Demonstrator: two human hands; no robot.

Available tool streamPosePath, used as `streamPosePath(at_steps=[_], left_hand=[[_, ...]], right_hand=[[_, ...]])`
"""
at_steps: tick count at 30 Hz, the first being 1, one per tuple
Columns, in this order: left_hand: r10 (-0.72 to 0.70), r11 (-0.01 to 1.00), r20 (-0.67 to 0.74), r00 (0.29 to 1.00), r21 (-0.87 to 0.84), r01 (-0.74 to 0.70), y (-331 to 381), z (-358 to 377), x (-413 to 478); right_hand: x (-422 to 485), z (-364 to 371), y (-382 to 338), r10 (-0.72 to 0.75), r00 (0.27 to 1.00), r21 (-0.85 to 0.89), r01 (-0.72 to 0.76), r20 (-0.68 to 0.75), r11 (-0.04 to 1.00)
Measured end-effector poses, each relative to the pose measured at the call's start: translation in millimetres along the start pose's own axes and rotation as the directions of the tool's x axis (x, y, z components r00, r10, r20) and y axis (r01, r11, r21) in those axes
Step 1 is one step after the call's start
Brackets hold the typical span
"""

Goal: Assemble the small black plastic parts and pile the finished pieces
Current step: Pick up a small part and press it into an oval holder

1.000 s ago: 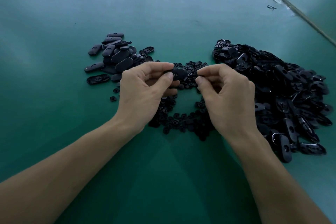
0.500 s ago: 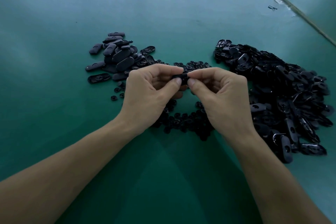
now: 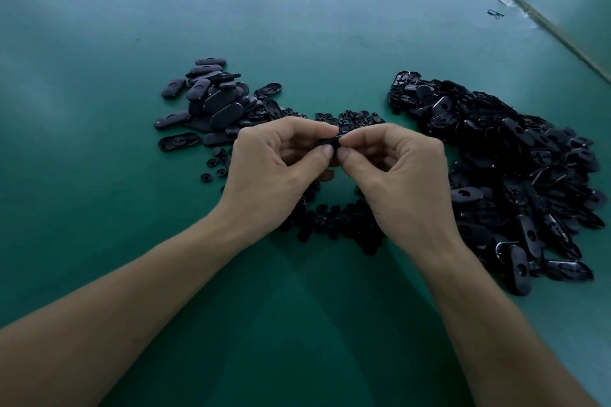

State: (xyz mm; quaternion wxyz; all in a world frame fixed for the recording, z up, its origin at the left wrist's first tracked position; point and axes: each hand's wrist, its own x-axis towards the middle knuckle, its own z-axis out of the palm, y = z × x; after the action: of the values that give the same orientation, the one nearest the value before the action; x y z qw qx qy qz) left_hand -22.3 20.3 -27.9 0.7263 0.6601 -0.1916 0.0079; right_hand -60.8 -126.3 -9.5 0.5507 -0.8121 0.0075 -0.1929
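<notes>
Starting at the left, the pile of closed oval pieces, which I take to be the finished ones, lies on the green desk just beyond the left hand. It looks the same as a second ago. That hand's fingers are curled and pinch a black oval part, held above the desk over the scatter of small round clips in the middle. The change is in the gap between the hands. A second ago they were apart, the left holding the oval part and the right pinching something small. Half a second ago they met. Now the two thumb tips nearly touch and both hands close on the same part. The right hand has its fingers clenched on the part's right end. Whatever small piece it carried is hidden between the fingertips, so I cannot tell whether it is seated. I judge this to be the press-fit step of one assembly, nearly done. If it holds, the part should go to the left pile. The big heap of open oval shells on the right shows that much work remains.
</notes>
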Motion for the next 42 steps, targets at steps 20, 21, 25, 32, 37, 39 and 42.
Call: streamPosePath(at_steps=[20, 21, 25, 32, 37, 39, 42], left_hand=[[0.003, 0.999, 0.036, 0.999, 0.034, -0.005, 0, -1, 1], [0.000, 1.000, 0.039, 0.999, 0.031, -0.001, 0, -1, 1], [-0.021, 1.000, 0.053, 0.998, -0.007, 0.022, 0, -1, 1], [-0.046, 0.999, 0.059, 0.997, -0.025, 0.048, 1, 0, 1], [-0.044, 0.999, 0.055, 0.998, 0.016, 0.043, 2, 0, 1], [-0.040, 0.999, 0.050, 0.998, 0.028, 0.038, 2, 0, 1], [-0.036, 0.998, 0.038, 0.999, 0.051, 0.034, 3, 1, 1]], right_hand=[[5, -10, 4, 0.055, 0.993, 0.046, -0.060, 0.108, 0.997], [6, -11, 4, 0.058, 0.992, 0.059, -0.065, 0.115, 0.996], [7, -17, 5, 0.065, 0.989, 0.081, -0.076, 0.134, 0.994], [7, -20, 6, 0.056, 0.988, 0.026, -0.060, 0.147, 0.998], [6, -17, 6, 0.050, 0.989, -0.006, -0.050, 0.136, 0.999], [6, -17, 5, 0.049, 0.990, -0.020, -0.046, 0.134, 0.999], [6, -17, 5, 0.055, 0.990, -0.037, -0.051, 0.127, 0.998]])
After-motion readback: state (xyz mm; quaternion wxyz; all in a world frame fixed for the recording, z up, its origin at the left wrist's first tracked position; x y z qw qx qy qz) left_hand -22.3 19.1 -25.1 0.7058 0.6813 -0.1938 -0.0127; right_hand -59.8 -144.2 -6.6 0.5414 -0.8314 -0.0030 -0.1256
